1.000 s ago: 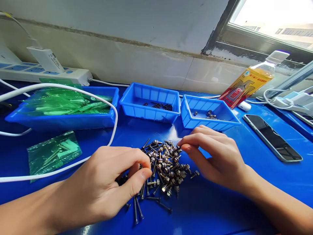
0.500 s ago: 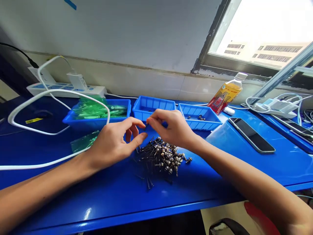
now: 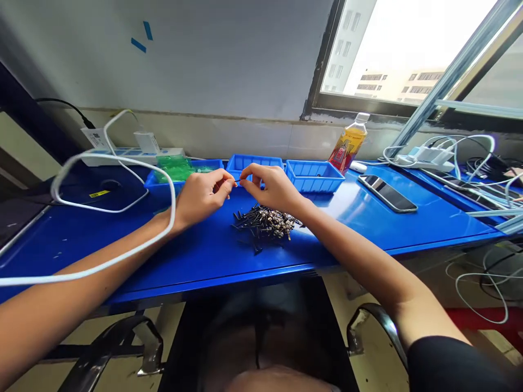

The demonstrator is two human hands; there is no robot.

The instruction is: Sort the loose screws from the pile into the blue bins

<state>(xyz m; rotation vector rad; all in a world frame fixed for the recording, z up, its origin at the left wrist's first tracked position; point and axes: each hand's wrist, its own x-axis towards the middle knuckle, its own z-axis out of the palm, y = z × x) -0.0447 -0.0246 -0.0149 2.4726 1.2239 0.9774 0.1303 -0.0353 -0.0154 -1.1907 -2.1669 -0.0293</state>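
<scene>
The left hand point(image 3: 204, 191) and right hand point(image 3: 272, 186) are now close together, up past the pile of screws point(image 3: 268, 222), not apart around it like a second ago. Both are pinched and seem to grip one thin dark thing point(image 3: 237, 181), maybe a screw. So one piece looks picked out, while the pile sits on the worktop point(image 3: 196, 256) near the blue bins point(image 3: 316, 185).

From the screw pile point(image 3: 267, 222), I have bare tabletop point(image 3: 216, 256) toward eight o'clock; white cable point(image 3: 173, 209) blocks nine, the middle bin point(image 3: 255, 161) twelve, the right bin point(image 3: 314, 185) one to two, the right forearm point(image 3: 355, 256) four.
</scene>
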